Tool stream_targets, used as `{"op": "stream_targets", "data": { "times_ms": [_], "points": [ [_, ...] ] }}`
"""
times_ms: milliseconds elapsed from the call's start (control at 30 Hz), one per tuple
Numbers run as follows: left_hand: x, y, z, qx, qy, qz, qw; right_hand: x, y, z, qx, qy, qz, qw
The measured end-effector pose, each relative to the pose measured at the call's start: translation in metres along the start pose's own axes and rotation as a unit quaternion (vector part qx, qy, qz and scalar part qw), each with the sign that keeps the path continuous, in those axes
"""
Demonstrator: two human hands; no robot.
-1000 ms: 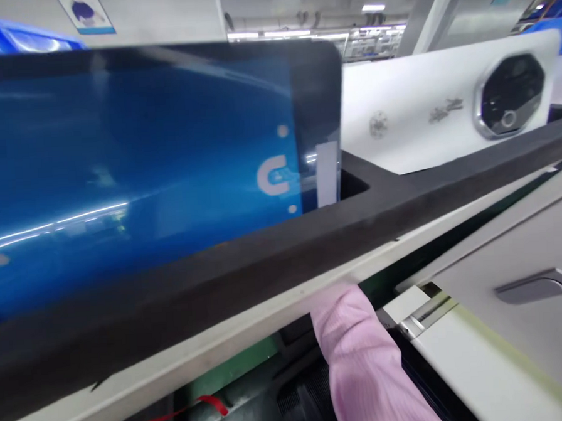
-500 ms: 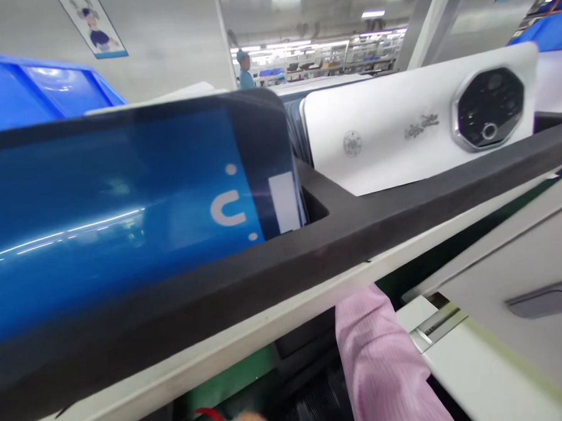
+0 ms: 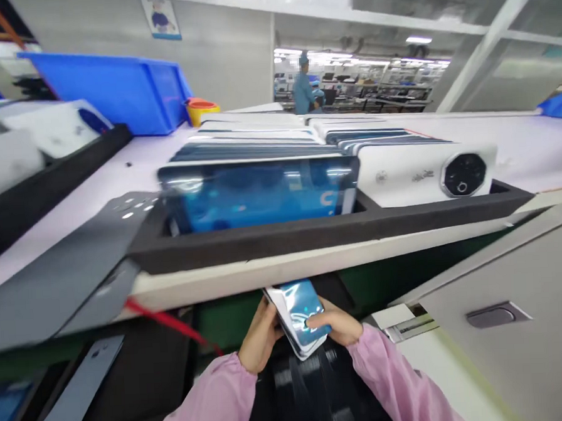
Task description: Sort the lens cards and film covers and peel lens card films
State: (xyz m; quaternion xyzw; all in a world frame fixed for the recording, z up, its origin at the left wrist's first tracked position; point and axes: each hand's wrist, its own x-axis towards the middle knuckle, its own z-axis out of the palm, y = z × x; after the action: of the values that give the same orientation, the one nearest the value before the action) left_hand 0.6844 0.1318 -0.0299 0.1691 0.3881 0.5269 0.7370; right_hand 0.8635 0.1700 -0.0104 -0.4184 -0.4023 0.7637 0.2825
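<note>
With the held pieces as the hub of the dial, the step in hand looks like handling or inspecting a small stack of thin phone-shaped pieces, glossy blue on top with white layers showing beneath, held between both hands below the worktop. The left hand, near 8 o'clock, has its grip closed along the left edge. The right hand, at 3 o'clock, pinches the other side: its thumb presses the blue face, while its fingers underneath are hidden. The stack slants from 11 towards 5, its far end near the worktop's front lip; I cannot tell whether they touch.

At 12 o'clock, on the worktop, a black foam tray holds packed rows, fronted by a blue-screened rectangular panel and, between 1 and 2, a white panel with a black octagonal camera block. A narrow red strap runs at 9, and a dark, shiny banded object lies at 6.

As I judge it, the next move calls for both hands to keep the layers squared and clear of the lip, with light thumb pressure, since the smooth faces could slide over one another. How many pieces are held is too unclear to count.
</note>
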Motion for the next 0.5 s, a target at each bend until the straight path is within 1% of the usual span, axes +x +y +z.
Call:
{"op": "stream_targets", "data": {
  "times_ms": [33, 100, 133, 200, 267, 333, 400, 500],
  "points": [
    [-0.018, -0.003, 0.000, -0.025, 0.006, 0.012, 1.000, -0.014, 0.010, 0.021, -0.014, 0.015, 0.016, 1.000],
    [-0.058, -0.010, -0.007, -0.072, 0.051, 0.011, 0.996, -0.041, 0.032, 0.063, -0.053, 0.045, 0.037, 0.997],
    [-0.078, -0.013, -0.014, -0.090, 0.072, -0.005, 0.993, -0.054, 0.045, 0.083, -0.075, 0.053, 0.039, 0.995],
    [-0.115, -0.017, -0.034, -0.113, 0.089, -0.043, 0.989, -0.074, 0.069, 0.120, -0.118, 0.056, 0.034, 0.991],
    [-0.147, -0.020, -0.061, -0.123, 0.092, -0.065, 0.986, -0.088, 0.093, 0.152, -0.158, 0.050, 0.028, 0.986],
    [-0.173, -0.023, -0.091, -0.126, 0.083, -0.065, 0.986, -0.094, 0.116, 0.182, -0.187, 0.043, 0.023, 0.981],
    [-0.193, -0.029, -0.124, -0.127, 0.068, -0.054, 0.988, -0.096, 0.141, 0.210, -0.202, 0.032, 0.011, 0.979],
    [-0.215, -0.045, -0.178, -0.115, 0.060, -0.030, 0.991, -0.095, 0.184, 0.246, -0.230, 0.019, -0.024, 0.973]
  ]
}}
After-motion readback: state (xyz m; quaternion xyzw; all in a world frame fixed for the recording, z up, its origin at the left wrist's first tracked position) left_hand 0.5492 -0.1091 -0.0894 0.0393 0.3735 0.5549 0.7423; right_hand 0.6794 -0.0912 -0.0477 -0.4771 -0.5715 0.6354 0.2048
